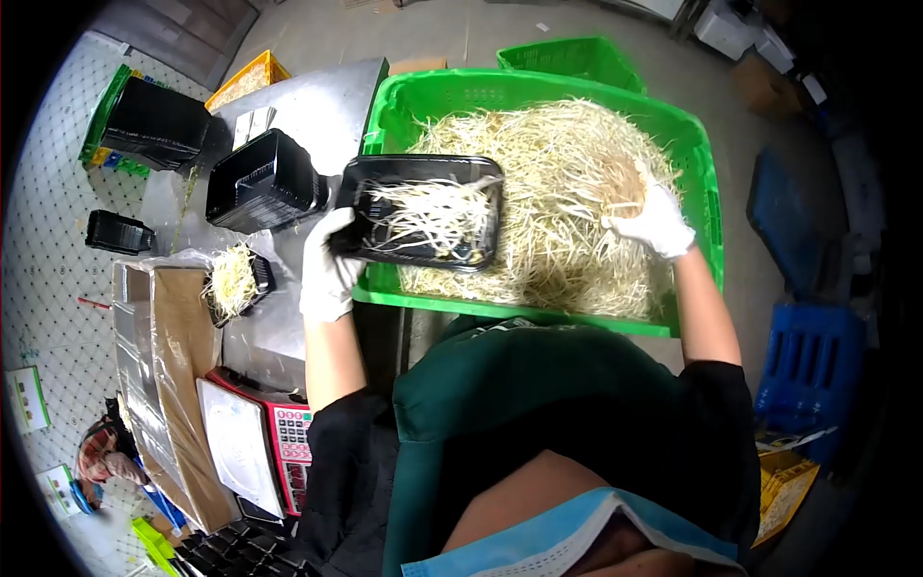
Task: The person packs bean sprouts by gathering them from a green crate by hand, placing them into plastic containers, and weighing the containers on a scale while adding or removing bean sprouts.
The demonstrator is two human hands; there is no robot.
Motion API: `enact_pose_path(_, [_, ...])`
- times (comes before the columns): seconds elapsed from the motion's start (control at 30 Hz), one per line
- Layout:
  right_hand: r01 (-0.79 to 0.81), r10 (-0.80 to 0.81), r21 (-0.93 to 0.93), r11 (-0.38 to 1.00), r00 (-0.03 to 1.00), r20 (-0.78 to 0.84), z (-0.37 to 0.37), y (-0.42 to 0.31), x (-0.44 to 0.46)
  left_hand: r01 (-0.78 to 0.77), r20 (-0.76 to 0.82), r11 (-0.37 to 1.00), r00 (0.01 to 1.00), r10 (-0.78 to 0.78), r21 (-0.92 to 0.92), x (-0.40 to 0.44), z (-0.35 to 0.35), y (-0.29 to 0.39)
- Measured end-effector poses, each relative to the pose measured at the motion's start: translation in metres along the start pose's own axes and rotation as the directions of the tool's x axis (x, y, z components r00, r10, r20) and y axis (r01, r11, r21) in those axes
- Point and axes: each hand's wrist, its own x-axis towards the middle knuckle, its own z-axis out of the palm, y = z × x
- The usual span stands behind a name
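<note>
My left hand (330, 266), in a white glove, grips the left end of a black plastic tray (351, 226) that holds some bean sprouts. The tray is held over the left part of a large green crate (713, 207). A big heap of pale bean sprouts (567, 192) fills much of that crate. My right hand (656, 219), also gloved in white, is at the right side of the heap, its fingers spread and touching the sprouts. Whether any strands lie under its fingers is hard to tell.
Stacks of black trays (261, 183) stand on the metal table (327, 96) to the left. A filled black tray (261, 274) sits near a cardboard box (183, 327). A red and white scale (240, 438) is at the lower left. Blue crates (812, 365) are at the right.
</note>
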Motion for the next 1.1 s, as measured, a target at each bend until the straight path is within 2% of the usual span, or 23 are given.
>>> enact_pose_path(0.03, [0.01,-0.009,-0.01,1.0,1.0,0.005,-0.011,-0.018,0.0,0.005,0.043,0.997,0.999,-0.008,0.075,0.013,-0.004,-0.009])
enact_pose_path(0.07, [0.206,-0.198,-0.235,0.95,0.978,0.057,-0.021,-0.062,-0.001,-0.041,0.138,0.98,0.99,0.014,0.197,0.015,0.021,-0.016])
enact_pose_path(0.1, [0.394,-0.365,-0.427,0.814,0.919,0.151,-0.024,-0.096,-0.001,-0.13,0.144,0.942,0.986,0.089,0.309,0.02,0.041,-0.026])
enact_pose_path(0.13, [0.411,-0.376,-0.419,0.81,0.912,0.166,-0.023,-0.112,0.002,-0.179,0.214,0.881,0.973,0.092,0.438,0.017,0.076,-0.029])
enact_pose_path(0.17, [0.466,-0.391,-0.619,0.633,0.882,0.264,-0.021,-0.125,0.006,-0.351,0.229,0.692,0.937,0.266,0.632,0.025,0.095,-0.043])
enact_pose_path(0.2, [0.507,-0.385,-0.762,0.403,0.849,0.361,-0.017,-0.133,0.011,-0.458,0.334,0.448,0.883,0.329,0.768,0.025,0.114,-0.052])
enact_pose_path(0.23, [0.574,-0.407,-0.753,0.32,0.802,0.438,-0.013,-0.136,0.022,-0.481,0.458,0.122,0.872,0.174,0.868,0.025,0.135,-0.053])
enact_pose_path(0.27, [0.603,-0.425,-0.738,0.302,0.779,0.461,-0.008,-0.136,0.032,-0.584,0.577,-0.022,0.794,0.192,0.811,0.024,0.144,-0.066])
enact_pose_path(0.3, [0.579,-0.462,-0.794,0.184,0.764,0.45,-0.001,-0.133,0.042,-0.582,0.593,-0.115,0.784,0.18,0.805,0.024,0.145,-0.078])
enact_pose_path(0.33, [0.542,-0.504,-0.838,0.066,0.743,0.441,0.008,-0.131,0.053,-0.566,0.566,-0.049,0.81,0.156,0.823,0.026,0.138,-0.09])
enact_pose_path(0.37, [0.522,-0.561,-0.846,0.104,0.733,0.384,0.023,-0.131,0.063,-0.502,0.473,0.362,0.864,0.173,0.785,0.025,0.135,-0.098])
enact_pose_path(0.4, [0.52,-0.672,-0.854,0.017,0.639,0.375,0.037,-0.132,0.072,-0.377,0.391,0.711,0.907,0.155,0.594,0.025,0.133,-0.106])
enact_pose_path(0.47, [0.57,-0.688,-0.818,0.08,0.626,0.368,0.068,-0.153,0.075,-0.287,0.102,0.789,0.955,0.277,0.543,0.018,0.124,-0.109])
enact_pose_path(0.53, [0.746,-0.705,-0.543,0.386,0.618,0.348,0.099,-0.183,0.078,-0.413,0.014,0.865,0.904,0.427,0.286,-0.001,0.114,-0.101])
enact_pose_path(0.67, [0.894,-0.804,-0.245,0.376,0.446,0.393,0.194,-0.197,0.075,-0.614,-0.171,0.729,0.717,0.675,0.303,-0.048,0.061,-0.068])
enact_pose_path(0.73, [0.905,-0.802,-0.134,0.403,0.42,0.425,0.244,-0.219,0.062,-0.707,-0.153,0.649,0.634,0.758,0.282,-0.082,0.028,-0.049])
enact_pose_path(0.8, [0.928,-0.835,-0.012,0.373,0.341,0.431,0.286,-0.259,0.037,-0.723,-0.33,0.624,0.535,0.778,0.297,-0.118,-0.009,-0.035])
enact_pose_path(0.87, [0.963,-0.804,0.045,0.264,0.194,0.563,0.332,-0.293,0.013,-0.81,-0.324,0.526,0.44,0.838,0.26,-0.158,-0.048,-0.015])
enact_pose_path(0.93, [0.985,-0.906,0.118,0.126,0.066,0.417,0.395,-0.32,-0.013,-0.876,-0.305,0.388,0.301,0.904,0.287,-0.205,-0.085,0.011])
enact_pose_path(1.0, [0.987,-0.924,0.146,0.061,0.0,0.382,0.454,-0.351,-0.046,-0.889,-0.353,0.282,0.149,0.924,0.361,-0.254,-0.125,0.037])
enact_pose_path(1.03, [0.987,-0.89,0.152,0.051,-0.024,0.455,0.478,-0.369,-0.062,-0.876,-0.365,0.243,0.084,0.927,0.417,-0.279,-0.143,0.048])
enact_pose_path(1.07, [0.981,-0.895,0.186,0.048,-0.04,0.444,0.504,-0.384,-0.079,-0.856,-0.376,0.214,0.025,0.926,0.47,-0.303,-0.156,0.057])
enact_pose_path(1.1, [0.979,-0.853,0.192,0.064,-0.046,0.52,0.525,-0.396,-0.095,-0.858,-0.47,0.244,0.004,0.883,0.451,-0.321,-0.167,0.064])
